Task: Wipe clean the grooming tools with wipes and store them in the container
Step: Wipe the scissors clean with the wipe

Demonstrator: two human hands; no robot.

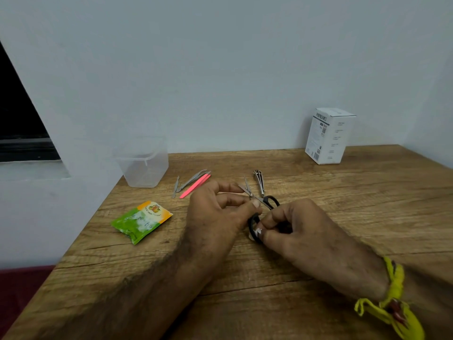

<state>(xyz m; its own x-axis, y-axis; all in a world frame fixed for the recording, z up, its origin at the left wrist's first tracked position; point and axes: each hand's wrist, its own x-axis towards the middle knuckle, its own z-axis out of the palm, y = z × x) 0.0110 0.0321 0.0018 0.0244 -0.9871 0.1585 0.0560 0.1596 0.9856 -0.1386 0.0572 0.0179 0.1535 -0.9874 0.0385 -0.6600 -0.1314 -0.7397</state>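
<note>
Small black-handled scissors (266, 201) with their blades spread are held over the middle of the wooden table (343, 197). My left hand (218, 212) pinches them near the pivot. My right hand (301, 229) presses a small white wipe (257, 232) against the near black handle loop. A nail clipper (259, 179) lies just beyond the scissors. Pink tweezers (195, 186), steel tweezers (192, 180) and a thin steel tool (176, 187) lie to the left. The clear plastic container (144, 163) stands at the table's far left corner.
A green and orange wipes packet (141, 220) lies at the left, near the table's left edge. A white carton box (328, 136) stands at the back right against the wall. My right wrist wears a yellow thread band (392, 298).
</note>
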